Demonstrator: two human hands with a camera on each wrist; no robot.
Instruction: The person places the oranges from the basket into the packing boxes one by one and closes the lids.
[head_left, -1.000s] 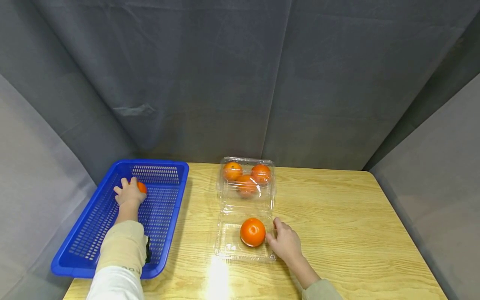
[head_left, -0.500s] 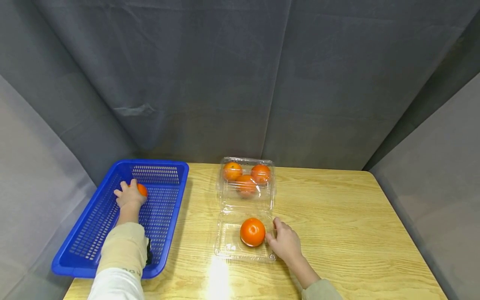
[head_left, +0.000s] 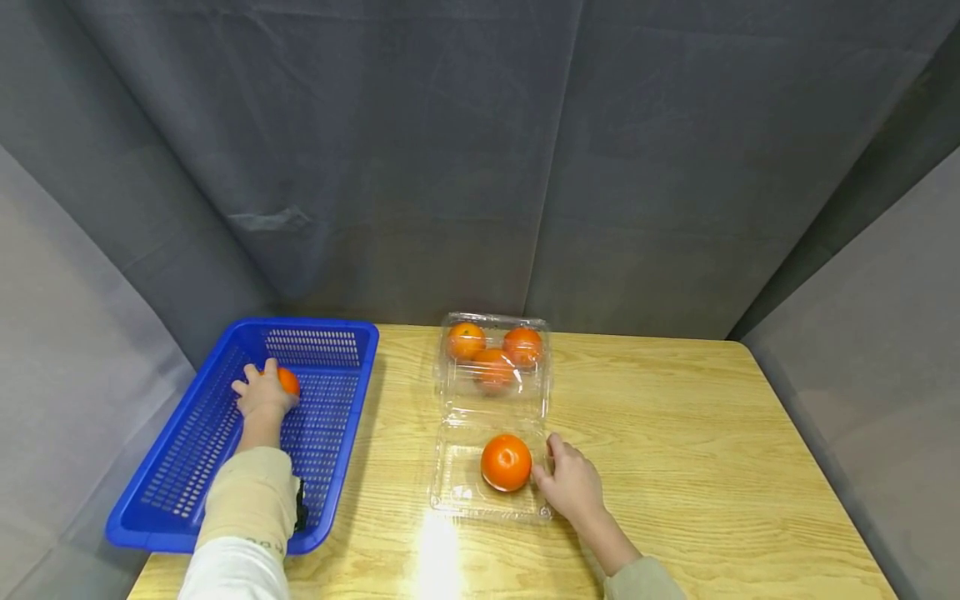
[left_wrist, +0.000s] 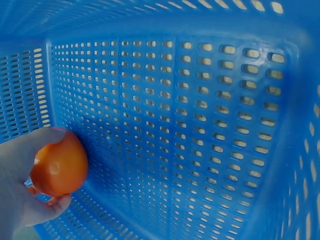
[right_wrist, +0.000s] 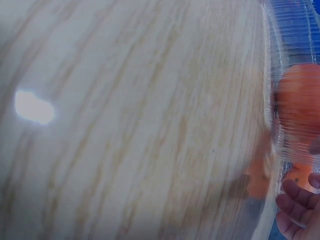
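Observation:
In the head view my left hand (head_left: 262, 396) is inside the blue plastic basket (head_left: 352, 467), with its fingers and thumb around an orange (head_left: 289, 382). The left wrist view shows this orange (left_wrist: 65, 165) low against the basket wall, gripped between thumb and fingers. My right hand (head_left: 573, 483) rests at the right edge of an open clear plastic clamshell box (head_left: 457, 483), its fingers loosely bent. One orange (head_left: 506, 463) sits in the near half of the box, close to the right thumb. Behind it, three more oranges (head_left: 495, 372) show through clear plastic; whether they lie inside cannot be told.
The pale wooden table (head_left: 675, 442) bears the basket at the left and the box in the middle. Dark grey cloth (head_left: 420, 167) hangs along the back edge, with lighter grey panels at both sides. A small dark item (head_left: 302, 507) lies by the left sleeve.
My left hand has shifted slightly to the right with the orange, within the basket. The right hand and the box have stayed where they were.

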